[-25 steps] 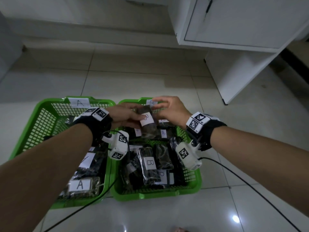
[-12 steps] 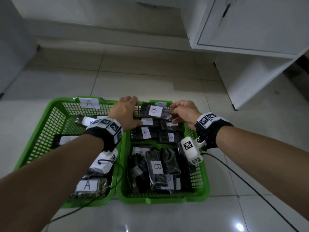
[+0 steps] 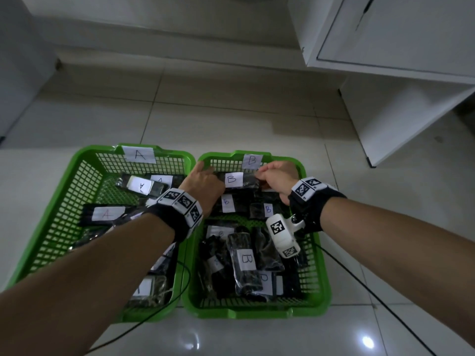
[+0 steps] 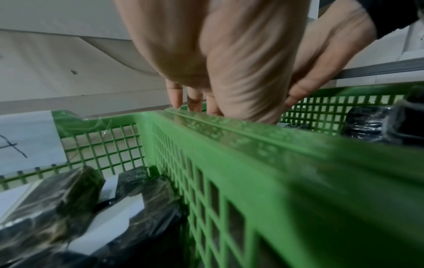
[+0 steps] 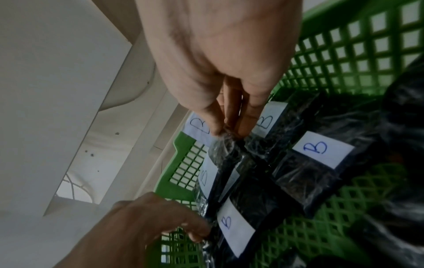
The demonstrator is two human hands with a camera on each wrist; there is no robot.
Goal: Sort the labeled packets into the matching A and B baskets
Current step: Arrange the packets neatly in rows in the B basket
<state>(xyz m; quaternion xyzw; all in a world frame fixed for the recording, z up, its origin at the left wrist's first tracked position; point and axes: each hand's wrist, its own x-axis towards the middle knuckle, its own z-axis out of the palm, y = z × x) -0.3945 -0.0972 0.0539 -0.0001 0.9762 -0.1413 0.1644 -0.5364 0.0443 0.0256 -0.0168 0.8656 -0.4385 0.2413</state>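
A dark packet with a white B label (image 3: 237, 179) lies crosswise at the far end of the green B basket (image 3: 320, 278), on other B packets. My right hand (image 3: 262, 173) pinches the plastic at the packet's right end, shown close up in the right wrist view (image 5: 229, 131). My left hand (image 3: 209, 173) is at the packet's left end, with its fingertips (image 5: 197, 234) on the wrap. In the left wrist view, the left hand (image 4: 206, 107) reaches down just past the basket rim (image 4: 252, 137). The green A basket (image 3: 64, 201) stands on the left.
Several A packets (image 3: 108, 214) lie in the A basket, and several B packets (image 3: 245, 260) fill the near half of the B basket. A white cabinet (image 3: 398, 73) stands at the far right on the tiled floor. Black cables (image 3: 372, 291) trail from my wrists.
Both hands carried the B packet forward and down. It now lies at the far end of the B basket. My head has tilted, so both baskets show in full.
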